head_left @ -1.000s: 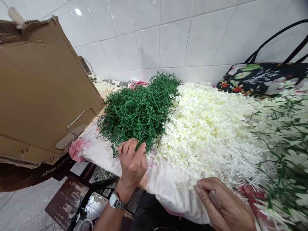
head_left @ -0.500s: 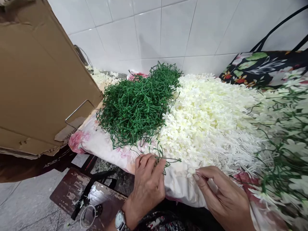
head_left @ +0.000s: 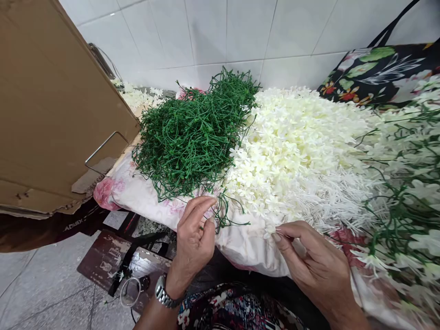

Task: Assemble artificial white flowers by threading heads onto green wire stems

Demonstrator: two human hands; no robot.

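My right hand (head_left: 316, 266) pinches a small white artificial flower (head_left: 270, 229) by its thin white stalk, between thumb and index finger, over the front edge of the cloth. My left hand (head_left: 195, 231), with a watch on its wrist, is held just left of a few loose green plastic stems (head_left: 227, 208). Its thumb and index finger are apart, and I see nothing between them. Behind it lies a big tangled pile of green stems (head_left: 189, 137). A heap of loose white flower heads (head_left: 285, 151) spreads to the right of that pile.
White stalks (head_left: 340, 197) lie in front of the flower heap. Green stems with white flowers (head_left: 412, 211) fill the far right. A cardboard box (head_left: 58, 105) stands left, a floral bag (head_left: 378, 73) at the back right. Below is a worn brown stool (head_left: 99, 256).
My left hand has drawn back left off the loose green stems, and its fingers have come apart. My right hand still pinches the flower. The view has shifted slightly.
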